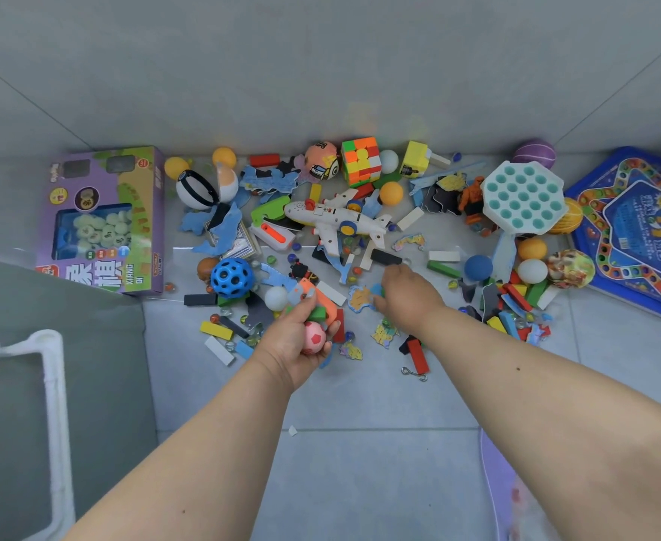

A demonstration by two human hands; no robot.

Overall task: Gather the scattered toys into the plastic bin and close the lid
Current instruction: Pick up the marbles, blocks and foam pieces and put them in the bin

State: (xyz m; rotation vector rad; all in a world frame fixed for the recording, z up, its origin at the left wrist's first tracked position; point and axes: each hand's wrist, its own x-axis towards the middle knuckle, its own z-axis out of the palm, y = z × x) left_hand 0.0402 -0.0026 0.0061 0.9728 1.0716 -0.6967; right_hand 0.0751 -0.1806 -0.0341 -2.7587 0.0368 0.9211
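Pink ball (312,338) and green block (317,315) gripped in left hand (301,341), near pile's near edge. Right hand (407,292) down on puzzle pieces (360,299), fingers curled; grasp impossible to tell. White bin rim (54,384) near left. Toy plane (336,220) farther, mid-pile.

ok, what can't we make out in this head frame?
- Bin: cut off by the left edge; no lid visible.
- Right hand: fingers hidden by its own back; grip unclear.
- Left hand: holds a pink ball and blocks; how many is hidden.
- Marbles: too small to count.
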